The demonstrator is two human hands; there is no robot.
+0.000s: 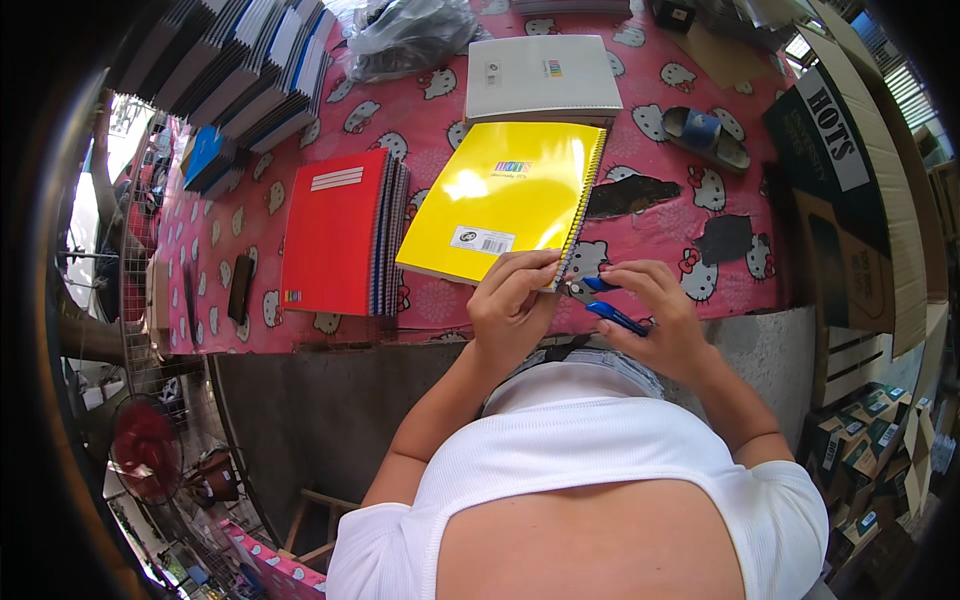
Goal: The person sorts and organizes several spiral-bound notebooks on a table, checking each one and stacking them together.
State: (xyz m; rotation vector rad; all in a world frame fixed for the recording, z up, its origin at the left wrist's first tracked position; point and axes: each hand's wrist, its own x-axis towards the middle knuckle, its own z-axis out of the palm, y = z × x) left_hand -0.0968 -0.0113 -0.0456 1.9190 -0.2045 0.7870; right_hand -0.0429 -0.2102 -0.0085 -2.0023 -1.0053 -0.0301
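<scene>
A yellow spiral notebook (505,200) lies slightly tilted on the table in front of me, its coil running down the right side. My left hand (513,308) is closed on its lower right corner, beside the coil's end. In my right hand (660,318) are blue-handled pliers (618,318), with the handles spread apart. Their jaws are at the bottom end of the coil, small and partly hidden by my fingers. To the left is a stack of spiral notebooks with a red cover (335,235) on top. White-covered notebooks (540,75) are stacked behind the yellow one.
The table (440,150) has a pink patterned cover with dark torn patches. Piled notebooks (240,60) and a grey plastic bag (415,40) sit at the far left. A slipper (705,138) lies at right, near a large cardboard box (835,190). A dark flat object (240,287) lies left.
</scene>
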